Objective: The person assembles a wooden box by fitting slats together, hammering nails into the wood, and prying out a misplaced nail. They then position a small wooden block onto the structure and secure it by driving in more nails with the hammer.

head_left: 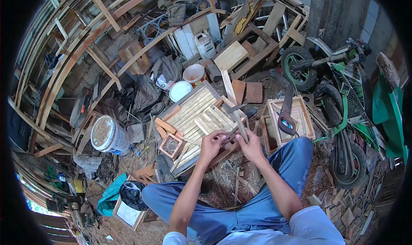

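My right hand [250,146] is wrapped round the wooden handle of a hammer [241,125], whose dark head points away from me. Close beside it, my left hand [213,143] has its fingers pinched together; whatever is between them is too small to make out. Both hands are above the near right part of a slatted wooden panel [195,105] set in a frame. Several short pale slats [214,118] lie on that panel. Left of my left hand, a small wooden box [171,145] holds dark small pieces, likely nails, beside some reddish wood offcuts [165,125].
A handsaw [286,114] rests on a wooden box [269,131] at my right knee. White buckets [110,135] stand left and beyond the panel. A small green motorbike [347,97] is at right. Curved wooden strips [79,51] arch over the left side; wood scraps cover the floor.
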Tool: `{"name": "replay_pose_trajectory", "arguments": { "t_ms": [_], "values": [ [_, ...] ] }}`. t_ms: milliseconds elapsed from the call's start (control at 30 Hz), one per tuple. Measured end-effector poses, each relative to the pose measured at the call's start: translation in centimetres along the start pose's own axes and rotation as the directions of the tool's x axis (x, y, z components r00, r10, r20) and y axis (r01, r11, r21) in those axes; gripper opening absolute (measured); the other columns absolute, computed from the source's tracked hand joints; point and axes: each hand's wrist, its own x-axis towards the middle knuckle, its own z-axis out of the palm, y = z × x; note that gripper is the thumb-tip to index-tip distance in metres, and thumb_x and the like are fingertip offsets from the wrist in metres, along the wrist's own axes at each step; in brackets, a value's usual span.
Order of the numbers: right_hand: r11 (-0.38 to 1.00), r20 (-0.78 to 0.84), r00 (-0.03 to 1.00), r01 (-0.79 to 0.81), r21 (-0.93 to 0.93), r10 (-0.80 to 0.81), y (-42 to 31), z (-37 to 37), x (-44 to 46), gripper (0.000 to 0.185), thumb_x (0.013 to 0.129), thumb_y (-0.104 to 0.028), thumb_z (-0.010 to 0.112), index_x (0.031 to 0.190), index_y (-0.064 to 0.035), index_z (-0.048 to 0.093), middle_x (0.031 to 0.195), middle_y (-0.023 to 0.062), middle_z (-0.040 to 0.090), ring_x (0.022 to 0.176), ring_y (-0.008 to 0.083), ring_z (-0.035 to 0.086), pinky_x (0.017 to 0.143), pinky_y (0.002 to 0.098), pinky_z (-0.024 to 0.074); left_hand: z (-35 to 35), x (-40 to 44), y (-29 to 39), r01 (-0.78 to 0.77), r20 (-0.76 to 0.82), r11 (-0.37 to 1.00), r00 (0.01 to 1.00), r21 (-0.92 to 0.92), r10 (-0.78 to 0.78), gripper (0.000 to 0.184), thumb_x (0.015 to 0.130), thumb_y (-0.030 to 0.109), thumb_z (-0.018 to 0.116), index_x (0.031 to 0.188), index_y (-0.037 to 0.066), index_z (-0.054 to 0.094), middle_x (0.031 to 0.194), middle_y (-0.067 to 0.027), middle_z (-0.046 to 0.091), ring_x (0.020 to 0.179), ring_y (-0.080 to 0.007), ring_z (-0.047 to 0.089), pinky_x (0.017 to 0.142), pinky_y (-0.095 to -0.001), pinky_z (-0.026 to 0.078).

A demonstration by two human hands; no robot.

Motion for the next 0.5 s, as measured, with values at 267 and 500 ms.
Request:
{"name": "replay_pose_trajectory", "arguments": {
  "t_ms": [267,500],
  "values": [
    [0.964,-0.016,0.987,-0.157,-0.213,0.157,2.4,-0.3,0.3,0.033,0.098,-0.026,0.05,0.115,0.0013,0.056,0.097,0.0322,0.064,0.097,0.049,0.061,0.085,0.0527,0.0474,3.3,4.2,-2.6,-0.113,-0.213,0.978,0.974,-0.173,0.074,0.013,0.09,0.006,0.067,0.101,0.0,0.07,0.092,-0.0055,0.071,0.073,-0.0094,0.06,0.067,-0.0232,0.047],
    [0.917,0.007,0.988,-0.138,-0.375,0.152,1.4,-0.6,-0.9,0.028,0.099,-0.023,0.048,0.106,0.0036,0.051,0.083,0.0345,0.063,0.082,0.0531,0.061,0.074,0.0597,0.0475,3.9,5.0,-4.1,-0.258,-0.267,0.966,0.933,-0.025,0.242,0.012,0.086,0.006,0.069,0.095,-0.001,0.072,0.093,-0.0096,0.071,0.084,-0.0169,0.064,0.077,-0.0278,0.049]
  ]
}}
